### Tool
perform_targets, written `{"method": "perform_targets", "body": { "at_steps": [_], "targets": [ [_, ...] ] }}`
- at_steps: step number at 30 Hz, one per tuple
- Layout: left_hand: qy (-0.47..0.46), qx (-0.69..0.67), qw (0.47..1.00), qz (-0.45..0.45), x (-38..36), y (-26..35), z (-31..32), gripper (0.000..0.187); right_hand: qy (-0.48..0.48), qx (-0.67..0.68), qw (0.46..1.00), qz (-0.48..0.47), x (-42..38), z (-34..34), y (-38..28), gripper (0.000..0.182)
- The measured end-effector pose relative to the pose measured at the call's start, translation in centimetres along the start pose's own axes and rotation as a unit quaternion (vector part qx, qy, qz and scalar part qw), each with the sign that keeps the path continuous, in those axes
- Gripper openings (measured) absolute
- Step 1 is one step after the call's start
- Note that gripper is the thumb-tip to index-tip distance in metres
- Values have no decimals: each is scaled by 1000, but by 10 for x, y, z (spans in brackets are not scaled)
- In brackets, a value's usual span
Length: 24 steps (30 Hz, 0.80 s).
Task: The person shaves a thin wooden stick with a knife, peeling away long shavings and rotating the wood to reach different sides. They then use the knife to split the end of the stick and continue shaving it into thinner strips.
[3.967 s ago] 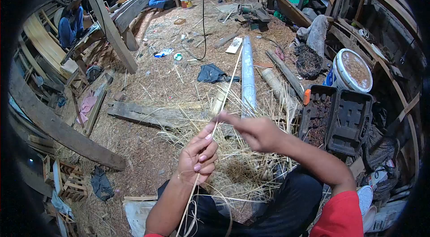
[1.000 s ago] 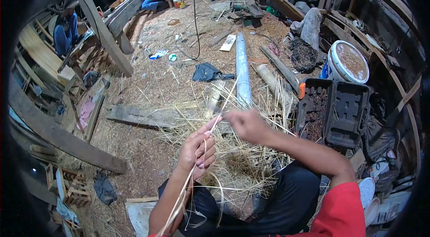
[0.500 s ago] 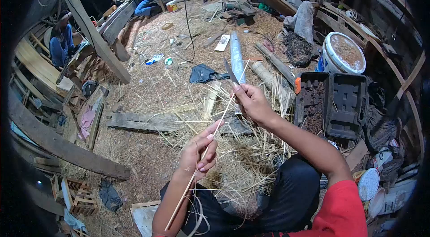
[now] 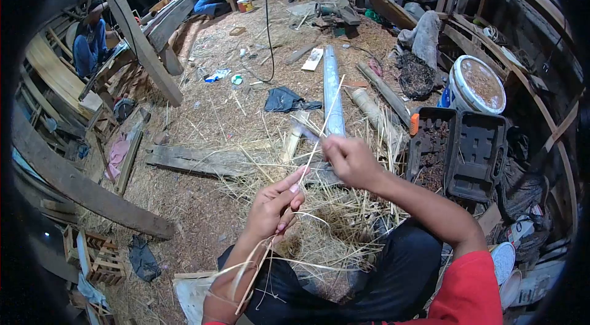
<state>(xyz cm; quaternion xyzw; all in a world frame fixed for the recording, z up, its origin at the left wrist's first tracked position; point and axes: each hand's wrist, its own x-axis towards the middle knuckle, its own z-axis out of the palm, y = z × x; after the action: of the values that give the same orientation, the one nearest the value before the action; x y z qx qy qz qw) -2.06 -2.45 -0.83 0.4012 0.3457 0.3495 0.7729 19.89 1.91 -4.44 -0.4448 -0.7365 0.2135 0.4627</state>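
My left hand (image 4: 273, 207) pinches a long thin bamboo-like strip (image 4: 334, 105), which slants from lower left to upper right. My right hand (image 4: 353, 162) is closed around a knife (image 4: 307, 130), whose blade is smeared by motion and points up and left; its handle is hidden in the fist. The blade lies close to the strip, but contact cannot be made out. Thin curled peelings (image 4: 243, 266) dangle below my left hand over the forearm. Beneath both hands spreads a heap of pale shavings and slivers (image 4: 335, 227).
A weathered plank (image 4: 196, 161) and a grey pipe (image 4: 332, 91) lie on the floor ahead. To the right are an open black tool case (image 4: 479, 153) and a white bucket (image 4: 482, 85). Wooden posts (image 4: 132, 36) stand left. Other people sit at the far left.
My right hand has come slightly down with the knife, its blade now blurred and tilted further left. Peelings hang more loosely below my left hand. The view has shifted slightly.
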Motion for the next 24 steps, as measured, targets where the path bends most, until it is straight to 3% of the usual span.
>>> {"method": "perform_targets", "body": {
  "at_steps": [1, 4, 8, 9, 12, 13, 16, 20, 21, 24],
  "targets": [
    [-3, 3, 1000, 0, 0, 1, 0, 46, 46, -1, 999, 29, 4, -5, -3, 25],
    [-9, -12, 1000, 0, 0, 1, -1, 46, -18, -14, 1000, -5, -6, 3, -8, 25],
    [-18, -36, 999, -3, 1, 2, -6, 46, 60, 19, 998, 4, 6, 8, -2, 26],
    [-25, -42, 999, -2, 1, 3, -5, 46, 21, -19, 996, 81, 12, -7, -16, 28],
    [20, -60, 998, -5, 4, 0, -9, 45, -101, -14, 995, -13, -10, 13, -25, 31],
    [16, -59, 998, -1, 4, 0, -9, 45, -85, -49, 994, -53, -8, 17, -27, 31],
    [1, -52, 999, 14, 3, 5, -6, 45, 0, -30, 997, 71, 12, 5, -19, 27],
    [19, -60, 998, 21, 10, 3, -12, 45, -89, -8, 995, -52, -16, 31, -27, 27],
    [30, -59, 998, 24, 11, 2, -14, 44, -73, 7, 995, -62, -10, 30, -23, 28],
    [29, -34, 999, 20, 8, 2, -9, 42, 8, 23, 993, 115, 12, 13, -9, 28]
  ]
}}
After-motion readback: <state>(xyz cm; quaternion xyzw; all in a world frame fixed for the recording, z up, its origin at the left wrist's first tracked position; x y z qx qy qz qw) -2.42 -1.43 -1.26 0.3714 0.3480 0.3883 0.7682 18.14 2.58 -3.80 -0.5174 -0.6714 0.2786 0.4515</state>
